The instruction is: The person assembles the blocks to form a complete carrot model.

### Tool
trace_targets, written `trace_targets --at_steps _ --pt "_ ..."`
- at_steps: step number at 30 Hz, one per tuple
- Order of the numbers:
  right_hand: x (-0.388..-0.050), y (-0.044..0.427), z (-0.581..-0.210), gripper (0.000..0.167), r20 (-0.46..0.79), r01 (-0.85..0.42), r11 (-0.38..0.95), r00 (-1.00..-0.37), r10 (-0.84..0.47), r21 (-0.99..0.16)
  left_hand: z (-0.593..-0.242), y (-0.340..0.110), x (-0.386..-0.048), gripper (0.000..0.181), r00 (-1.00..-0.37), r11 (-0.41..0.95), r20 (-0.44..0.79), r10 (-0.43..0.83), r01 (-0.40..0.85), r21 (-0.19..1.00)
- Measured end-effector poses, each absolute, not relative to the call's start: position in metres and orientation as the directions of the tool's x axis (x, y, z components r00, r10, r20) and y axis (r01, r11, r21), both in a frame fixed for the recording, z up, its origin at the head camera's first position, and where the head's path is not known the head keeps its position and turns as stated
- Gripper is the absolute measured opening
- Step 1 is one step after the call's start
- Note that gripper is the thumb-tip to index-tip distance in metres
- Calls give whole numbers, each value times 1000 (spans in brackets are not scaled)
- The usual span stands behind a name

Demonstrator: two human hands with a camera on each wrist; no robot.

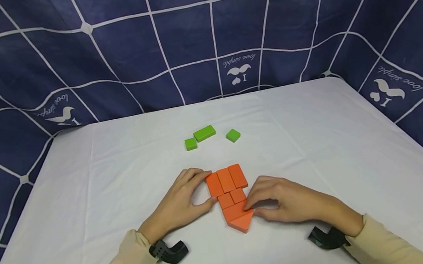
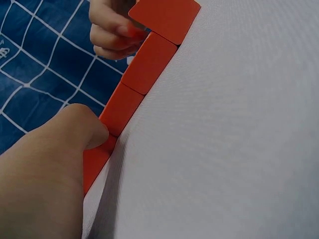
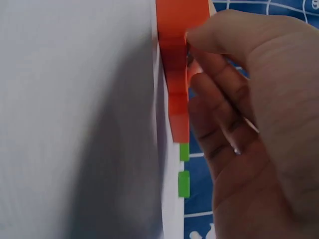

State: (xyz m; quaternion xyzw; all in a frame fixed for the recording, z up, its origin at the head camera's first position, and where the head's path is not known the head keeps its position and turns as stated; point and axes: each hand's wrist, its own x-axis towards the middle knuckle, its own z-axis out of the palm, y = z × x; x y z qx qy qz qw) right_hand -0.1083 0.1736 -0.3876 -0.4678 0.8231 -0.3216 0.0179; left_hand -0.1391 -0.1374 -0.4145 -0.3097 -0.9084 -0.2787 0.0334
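Observation:
Several orange blocks lie flat together on the white cloth: three upright rectangles [image 1: 225, 180] side by side, two small blocks [image 1: 232, 198] below them, then a crosswise block [image 1: 234, 212] and a triangular block [image 1: 241, 223] at the near end. At the left edge, my left hand [image 1: 183, 200] touches the leftmost rectangle with index finger and thumb spread. The left wrist view has its thumb [image 2: 92, 128] against the blocks' side. My right hand [image 1: 285, 199] pinches the right end of the crosswise block, beside the triangle. Its thumb [image 3: 214, 35] covers part of that edge in the right wrist view.
Beyond the orange blocks lie a long green block [image 1: 204, 133], a small green block [image 1: 190, 144] by its left end and another green block [image 1: 233, 135] to the right. A dark blue checked cloth [image 1: 187, 38] hangs behind the table [image 1: 112, 144].

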Motion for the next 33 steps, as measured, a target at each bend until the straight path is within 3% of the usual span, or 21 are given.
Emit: trace_targets --at_steps 12,24,33 --pt "-141 180 -384 27 326 -708 421 -662 -675 -567 -414 -138 -139 63 -817 649 220 534 562 513" --pt "-212 165 -380 22 337 -647 547 -754 -564 -532 -415 -136 -139 62 -814 657 223 537 569 495" --pt "-257 140 -374 33 268 -547 630 -831 -488 -551 -414 -136 -139 58 -813 656 233 534 572 492"
